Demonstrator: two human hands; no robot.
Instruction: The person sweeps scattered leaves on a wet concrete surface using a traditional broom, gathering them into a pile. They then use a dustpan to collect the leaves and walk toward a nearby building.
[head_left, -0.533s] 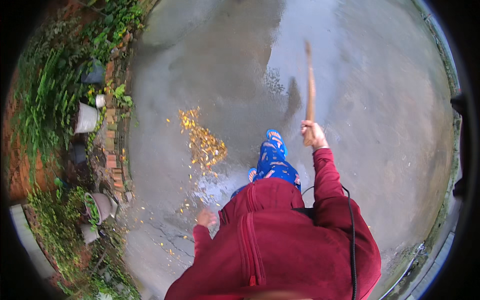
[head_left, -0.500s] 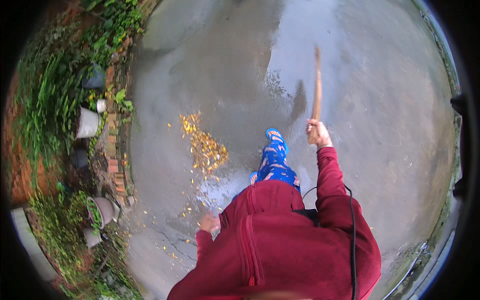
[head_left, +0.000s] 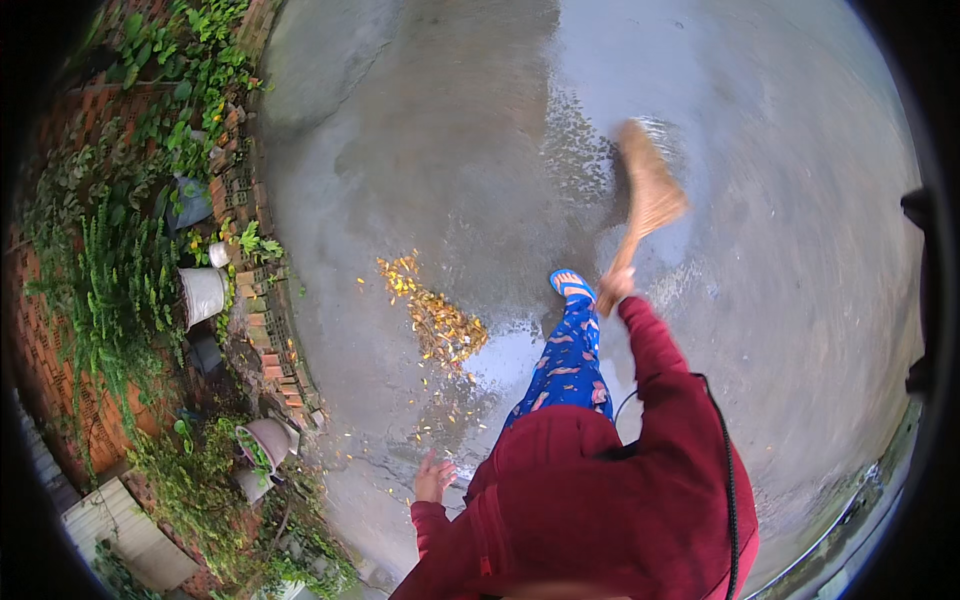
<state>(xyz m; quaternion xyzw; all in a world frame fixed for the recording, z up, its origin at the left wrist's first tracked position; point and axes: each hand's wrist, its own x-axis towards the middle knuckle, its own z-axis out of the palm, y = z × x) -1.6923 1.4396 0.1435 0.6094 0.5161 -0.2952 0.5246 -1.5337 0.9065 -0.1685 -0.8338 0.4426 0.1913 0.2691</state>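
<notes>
One broom is in our right hand, which wraps around its narrow end. The wide, bushy part points ahead and a little to the right, over a wet, shiny stretch of the concrete floor; it is blurred, so we cannot tell whether it touches the ground. Our left hand hangs low at our left side, its fingers loosely spread. Ahead of that hand we see a heap of yellow and brown leaves on the floor, well apart from the broom, with loose bits scattered between the heap and us. One foot in a blue sandal is planted between the heap and the broom, below blue patterned trousers. We wear a dark red jacket, with a black cord running down its right side. Along our left runs an edging of bricks, and beyond it stand a white pot, a pinkish pot and green plants.
</notes>
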